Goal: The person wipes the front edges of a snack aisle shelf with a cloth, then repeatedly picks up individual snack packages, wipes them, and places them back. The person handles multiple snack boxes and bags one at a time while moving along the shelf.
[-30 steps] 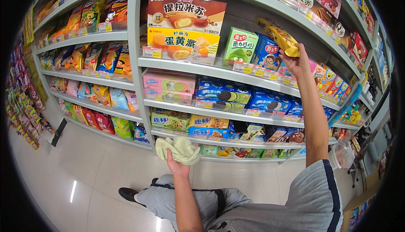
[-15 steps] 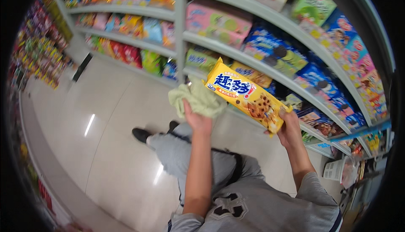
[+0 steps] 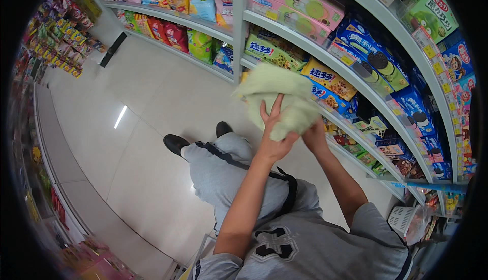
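My left hand (image 3: 272, 140) lies with fingers spread on a pale green cloth (image 3: 277, 94) and presses it down in front of the snack shelves. The cloth is draped over a flat pack, of which only a sliver of yellow edge (image 3: 244, 78) shows. My right hand (image 3: 315, 135) grips the lower right end of that covered pack, its fingers partly under the cloth. Both hands are held over my grey-trousered knees, at the height of the lower shelves.
Grey shelves (image 3: 325, 59) with yellow, blue, pink and green snack packs curve along the top and right. Another stocked rack (image 3: 56, 46) runs along the left. My black shoes (image 3: 175, 142) stand on a glossy pale floor (image 3: 132, 142). A white basket (image 3: 404, 221) sits at lower right.
My right hand brought the yellow cookie pack down from the upper shelf to chest height. The cloth in my left hand has since moved over the pack and covers it.
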Tool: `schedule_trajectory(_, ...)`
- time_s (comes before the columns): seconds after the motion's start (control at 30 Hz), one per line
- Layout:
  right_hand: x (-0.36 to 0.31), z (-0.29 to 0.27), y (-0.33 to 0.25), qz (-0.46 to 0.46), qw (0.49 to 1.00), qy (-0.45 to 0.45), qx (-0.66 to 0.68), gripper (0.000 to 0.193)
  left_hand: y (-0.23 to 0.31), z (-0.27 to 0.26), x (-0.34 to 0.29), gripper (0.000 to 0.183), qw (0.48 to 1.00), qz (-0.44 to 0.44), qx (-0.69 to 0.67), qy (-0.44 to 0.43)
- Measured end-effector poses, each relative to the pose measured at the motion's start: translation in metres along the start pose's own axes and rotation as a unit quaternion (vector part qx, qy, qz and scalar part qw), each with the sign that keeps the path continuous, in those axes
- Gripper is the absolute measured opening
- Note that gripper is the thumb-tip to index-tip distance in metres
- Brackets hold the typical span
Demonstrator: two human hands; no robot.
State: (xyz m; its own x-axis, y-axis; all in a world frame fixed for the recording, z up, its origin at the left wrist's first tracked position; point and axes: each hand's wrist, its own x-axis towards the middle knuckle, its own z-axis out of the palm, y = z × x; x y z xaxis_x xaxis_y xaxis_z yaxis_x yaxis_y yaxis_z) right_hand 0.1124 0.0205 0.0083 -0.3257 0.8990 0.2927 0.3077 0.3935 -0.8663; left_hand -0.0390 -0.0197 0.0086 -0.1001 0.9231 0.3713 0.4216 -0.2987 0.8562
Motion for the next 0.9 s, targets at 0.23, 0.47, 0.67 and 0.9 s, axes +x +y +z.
schedule_trajectory(0.23, 0.003, -0.013, -0.039, 0.198, 0.979, -0.04, 0.026, 0.035, -0.037, 0.022, 0.016, 0.047, 0.983, -0.146, 0.092, 0.059)
schedule_trajectory(0.47, 0.009, -0.057, -0.079, 0.065, 0.991, -0.001, -0.113, 0.028, -0.092, 0.033, 0.018, 0.03, 0.835, -0.233, -0.38, 0.322)
schedule_trajectory(0.67, 0.004, -0.077, -0.053, 0.207, 0.93, 0.148, 0.265, 0.031, -0.087, 0.034, 0.015, 0.039, 0.599, -0.287, -0.71, 0.232)
schedule_trajectory(0.9, 0.002, 0.004, -0.018, 0.35, 0.839, 0.11, 0.402, 0.04, -0.047, 0.033, 0.013, 0.03, 0.669, -0.363, -0.622, 0.184)
